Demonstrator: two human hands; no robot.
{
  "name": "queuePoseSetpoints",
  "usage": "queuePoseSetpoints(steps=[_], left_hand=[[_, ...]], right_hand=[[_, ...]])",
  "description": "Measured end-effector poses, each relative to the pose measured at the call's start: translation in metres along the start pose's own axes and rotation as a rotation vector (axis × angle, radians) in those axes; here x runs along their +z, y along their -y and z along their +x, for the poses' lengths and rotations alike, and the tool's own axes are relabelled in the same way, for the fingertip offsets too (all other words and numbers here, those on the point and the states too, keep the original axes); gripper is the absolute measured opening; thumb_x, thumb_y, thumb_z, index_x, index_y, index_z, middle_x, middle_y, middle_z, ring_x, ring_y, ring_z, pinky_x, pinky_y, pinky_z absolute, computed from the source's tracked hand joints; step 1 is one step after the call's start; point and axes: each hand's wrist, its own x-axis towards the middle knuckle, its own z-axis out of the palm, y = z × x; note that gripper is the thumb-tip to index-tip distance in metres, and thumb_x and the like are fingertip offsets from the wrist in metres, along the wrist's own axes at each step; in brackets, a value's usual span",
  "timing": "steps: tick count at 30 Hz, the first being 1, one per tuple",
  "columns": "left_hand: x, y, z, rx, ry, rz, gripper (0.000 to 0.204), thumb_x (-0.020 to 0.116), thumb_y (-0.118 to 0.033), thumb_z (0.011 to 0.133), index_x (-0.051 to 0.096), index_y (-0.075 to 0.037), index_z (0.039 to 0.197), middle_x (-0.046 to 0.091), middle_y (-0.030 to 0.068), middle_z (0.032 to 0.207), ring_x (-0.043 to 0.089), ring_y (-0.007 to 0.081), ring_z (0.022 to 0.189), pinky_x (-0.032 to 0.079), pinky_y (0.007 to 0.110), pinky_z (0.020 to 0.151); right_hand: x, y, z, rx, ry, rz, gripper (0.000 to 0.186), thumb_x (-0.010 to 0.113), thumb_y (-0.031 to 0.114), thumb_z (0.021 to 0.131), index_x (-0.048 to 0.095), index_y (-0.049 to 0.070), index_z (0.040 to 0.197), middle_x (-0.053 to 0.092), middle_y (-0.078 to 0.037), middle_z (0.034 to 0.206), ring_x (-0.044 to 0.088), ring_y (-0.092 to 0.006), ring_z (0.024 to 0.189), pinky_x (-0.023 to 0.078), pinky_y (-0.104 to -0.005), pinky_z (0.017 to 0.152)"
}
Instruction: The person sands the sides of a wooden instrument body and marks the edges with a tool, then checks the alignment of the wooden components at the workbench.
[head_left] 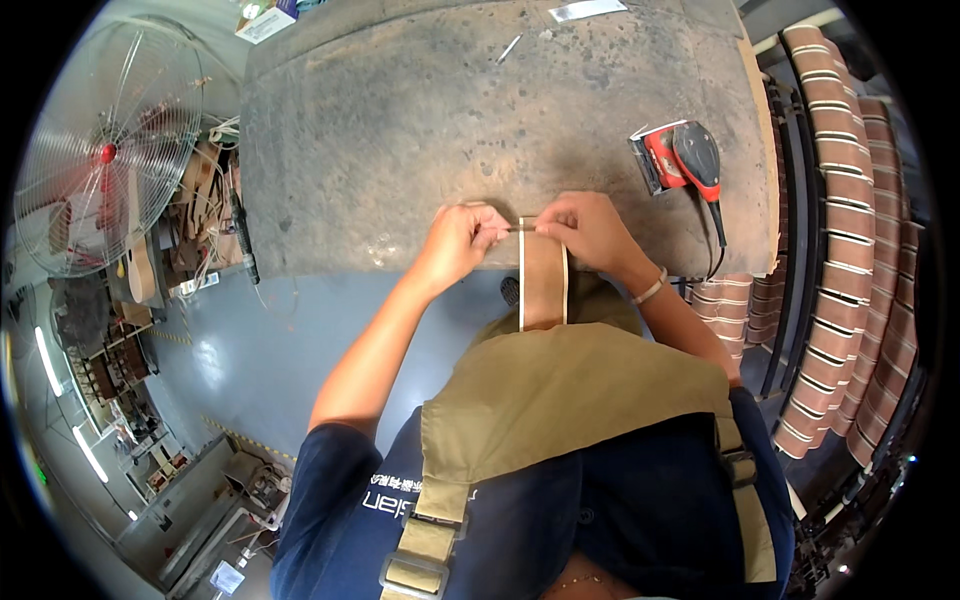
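Observation:
A long brown board (544,285) with pale edges runs from my apron to the near edge of the worktable (420,140); it looks like flat wood. At its far end, my left hand (466,240) is closed in a pinch by the left corner. My right hand (585,228) pinches at the right corner, fingertips against the board's end. Between the two hands a thin dark strip (522,229) lies across that end, its ends hidden under my fingers. I cannot make out what the strip is.
A red and black sander (681,160) sits on the table's right side, its cord hanging over the edge. A small pale stick (509,48) and a white sheet (588,10) lie farther back. A fan (108,150) stands left; striped brown panels (835,220) stand right.

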Motion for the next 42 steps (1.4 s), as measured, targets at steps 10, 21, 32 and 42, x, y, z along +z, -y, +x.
queuePoseSetpoints(steps=[10,21,32,42], left_hand=[[0.000,-0.005,-0.011,0.128,-0.070,0.082,0.007,0.072,0.002,0.090,0.077,-0.001,0.094,0.072,0.0161,0.083,0.070,0.0308,0.072,0.054,0.039,0.066],[0.014,-0.006,-0.032,0.295,-0.239,0.171,0.006,0.072,0.001,0.089,0.076,-0.003,0.091,0.073,0.0122,0.085,0.070,0.0342,0.076,0.056,0.042,0.067],[0.055,0.026,-0.094,0.575,-0.287,0.337,0.009,0.076,0.002,0.087,0.077,-0.006,0.092,0.068,0.0073,0.080,0.068,0.0280,0.076,0.056,0.039,0.064],[0.019,-0.033,-0.087,0.401,0.011,0.221,0.001,0.075,-0.004,0.090,0.076,-0.005,0.090,0.068,0.0144,0.080,0.067,0.0350,0.072,0.052,0.043,0.064]], right_hand=[[0.008,0.011,-0.012,-0.008,-0.113,0.037,0.013,0.076,0.013,0.088,0.077,0.001,0.090,0.070,-0.010,0.080,0.063,-0.0185,0.069,0.049,-0.0351,0.063],[0.011,0.019,-0.028,-0.297,-0.188,-0.199,0.013,0.070,0.007,0.087,0.077,0.005,0.098,0.071,-0.013,0.091,0.063,-0.0344,0.083,0.053,-0.0416,0.074],[0.051,-0.005,-0.096,-0.571,-0.166,-0.412,0.023,0.070,0.010,0.082,0.077,0.006,0.105,0.067,-0.007,0.093,0.063,-0.0292,0.083,0.054,-0.0394,0.072],[0.021,0.050,-0.101,-0.242,-0.086,-0.230,0.008,0.076,0.008,0.088,0.072,0.002,0.092,0.068,-0.012,0.087,0.063,-0.0332,0.081,0.051,-0.0429,0.071]])
